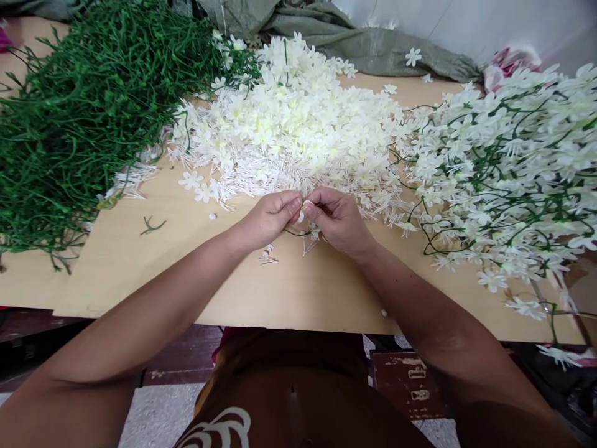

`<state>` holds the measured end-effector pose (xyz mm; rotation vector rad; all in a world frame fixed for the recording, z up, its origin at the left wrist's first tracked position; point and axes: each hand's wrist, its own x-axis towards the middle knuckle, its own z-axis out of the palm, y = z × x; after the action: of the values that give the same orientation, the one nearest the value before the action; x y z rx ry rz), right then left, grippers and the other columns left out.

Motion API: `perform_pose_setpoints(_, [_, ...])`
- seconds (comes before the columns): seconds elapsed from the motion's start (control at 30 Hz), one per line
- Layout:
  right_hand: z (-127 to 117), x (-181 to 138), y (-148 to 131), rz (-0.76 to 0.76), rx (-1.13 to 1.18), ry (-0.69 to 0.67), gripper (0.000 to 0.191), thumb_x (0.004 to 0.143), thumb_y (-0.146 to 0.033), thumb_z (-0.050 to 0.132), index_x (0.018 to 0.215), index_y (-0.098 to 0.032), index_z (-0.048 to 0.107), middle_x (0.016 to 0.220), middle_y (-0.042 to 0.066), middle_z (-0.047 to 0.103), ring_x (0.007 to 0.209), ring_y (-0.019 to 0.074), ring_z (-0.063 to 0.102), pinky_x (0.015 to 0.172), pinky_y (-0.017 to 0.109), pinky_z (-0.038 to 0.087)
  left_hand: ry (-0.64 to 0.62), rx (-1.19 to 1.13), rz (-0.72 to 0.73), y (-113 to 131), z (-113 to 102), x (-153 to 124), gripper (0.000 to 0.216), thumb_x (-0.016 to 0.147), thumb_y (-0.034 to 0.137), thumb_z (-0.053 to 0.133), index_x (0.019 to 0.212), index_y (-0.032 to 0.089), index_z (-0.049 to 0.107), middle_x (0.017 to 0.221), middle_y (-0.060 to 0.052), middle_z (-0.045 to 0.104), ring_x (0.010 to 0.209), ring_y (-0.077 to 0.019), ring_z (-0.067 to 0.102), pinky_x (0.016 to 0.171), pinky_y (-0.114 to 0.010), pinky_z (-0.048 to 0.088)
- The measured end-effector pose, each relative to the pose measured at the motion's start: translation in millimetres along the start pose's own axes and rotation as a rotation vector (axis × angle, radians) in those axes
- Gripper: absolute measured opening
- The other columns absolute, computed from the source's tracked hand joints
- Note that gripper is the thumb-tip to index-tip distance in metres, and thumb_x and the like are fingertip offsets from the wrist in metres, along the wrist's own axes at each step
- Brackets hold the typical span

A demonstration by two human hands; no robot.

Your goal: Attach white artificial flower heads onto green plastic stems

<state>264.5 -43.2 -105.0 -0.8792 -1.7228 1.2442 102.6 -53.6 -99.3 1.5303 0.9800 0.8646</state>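
Note:
My left hand (273, 218) and my right hand (339, 219) meet over the near side of the table, fingertips almost touching. Both are closed in a pinch. A small white artificial flower (305, 208) shows between the fingertips, held by the right thumb and forefinger. From beneath my left hand a thin green stem (297, 233) curves out, with white petals below the right fingers. The left fingers hide most of their grip on it. Just beyond the hands lies a heap of loose white flower heads (298, 118) with thin white stamen pieces (247, 177) along its near edge.
A big pile of green plastic stems (93, 112) covers the left. At right, assembled white flowers on stems (504, 168) overhang the table (289, 298) edge. Grey-green cloth (373, 53) lies along the back. One loose stem piece (152, 225) and small white bits (268, 254) lie nearby.

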Motion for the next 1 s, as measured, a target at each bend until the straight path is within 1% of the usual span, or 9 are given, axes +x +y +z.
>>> perform_pose_setpoints(0.27, [-2.1,2.9,-0.6,0.095,0.018,-0.055,0.046,0.076,-0.058,0.068,0.063,-0.019,0.045,0.057,-0.006,0.038,0.055,0.0069,0.033,0.053,0.024,0.028,-0.034,-0.028,-0.037,2.2,0.4,0.4,0.057,0.079,0.071,0.051,0.056,0.021,0.036,0.050,0.006,0.030,0.049,-0.0080,0.025,0.047,-0.025,0.020])
perform_pose_setpoints(0.33, [-4.2,5.4,-2.1,0.120,0.035,-0.050,0.047,0.074,-0.060,0.067,0.065,-0.019,0.045,0.058,-0.006,0.038,0.055,0.0066,0.033,0.052,0.024,0.027,-0.005,-0.044,-0.060,5.6,0.2,2.2,0.056,0.078,0.070,0.052,0.056,0.021,0.035,0.051,0.006,0.029,0.048,-0.0077,0.024,0.046,-0.025,0.019])
perform_pose_setpoints(0.43, [-6.9,8.1,-5.2,0.148,0.060,-0.061,0.048,0.072,-0.064,0.065,0.070,-0.018,0.050,0.061,-0.005,0.043,0.055,0.0067,0.036,0.053,0.023,0.029,0.058,-0.025,-0.086,8.2,-1.2,3.9,0.053,0.080,0.068,0.052,0.058,0.021,0.038,0.054,0.006,0.029,0.050,-0.0083,0.024,0.047,-0.025,0.019])
perform_pose_setpoints(0.53, [-6.7,7.9,-7.7,0.176,-0.008,-0.088,0.047,0.074,-0.063,0.063,0.070,-0.019,0.048,0.060,-0.006,0.042,0.055,0.0070,0.036,0.052,0.023,0.028,0.102,0.010,-0.102,6.1,-2.9,4.7,0.052,0.079,0.067,0.053,0.060,0.021,0.039,0.056,0.006,0.029,0.052,-0.0092,0.025,0.048,-0.025,0.020])
perform_pose_setpoints(0.63, [-4.7,6.6,-9.1,0.145,-0.136,-0.067,0.043,0.079,-0.058,0.061,0.067,-0.020,0.045,0.058,-0.007,0.035,0.056,0.0073,0.033,0.052,0.023,0.027,0.137,0.041,-0.092,4.4,-4.0,4.9,0.049,0.080,0.065,0.051,0.061,0.021,0.039,0.056,0.006,0.029,0.053,-0.0101,0.026,0.048,-0.025,0.021])
perform_pose_setpoints(0.73, [-5.1,6.0,-9.6,0.077,-0.188,-0.062,0.036,0.086,-0.053,0.052,0.072,-0.020,0.049,0.060,-0.005,0.038,0.058,0.0088,0.035,0.055,0.024,0.029,0.141,0.122,-0.063,6.4,-4.9,5.1,0.046,0.082,0.061,0.050,0.062,0.020,0.044,0.056,0.005,0.034,0.055,-0.0109,0.029,0.051,-0.026,0.024])
perform_pose_setpoints(0.83, [-7.7,6.0,-8.7,0.057,-0.168,-0.076,0.040,0.090,-0.054,0.045,0.069,-0.020,0.047,0.061,-0.004,0.042,0.059,0.0093,0.038,0.058,0.025,0.032,0.136,0.155,-0.047,9.0,-5.5,5.3,0.045,0.083,0.059,0.050,0.061,0.020,0.046,0.056,0.004,0.036,0.055,-0.0107,0.031,0.054,-0.027,0.027])
perform_pose_setpoints(0.9, [-8.5,5.8,-8.1,0.083,-0.113,-0.071,0.043,0.087,-0.061,0.048,0.073,-0.020,0.048,0.064,-0.003,0.044,0.059,0.0092,0.039,0.058,0.026,0.034,0.140,0.126,-0.047,9.5,-5.3,5.1,0.045,0.083,0.058,0.050,0.060,0.020,0.045,0.055,0.005,0.034,0.054,-0.0102,0.030,0.054,-0.026,0.026])
perform_pose_setpoints(1.0, [-6.8,5.1,-8.3,0.093,-0.111,-0.045,0.050,0.071,-0.065,0.065,0.087,-0.020,0.050,0.074,-0.002,0.048,0.062,0.0094,0.044,0.058,0.026,0.038,0.151,0.041,-0.064,8.8,-4.7,4.1,0.046,0.083,0.059,0.051,0.060,0.020,0.042,0.055,0.005,0.034,0.054,-0.0097,0.030,0.053,-0.025,0.026])
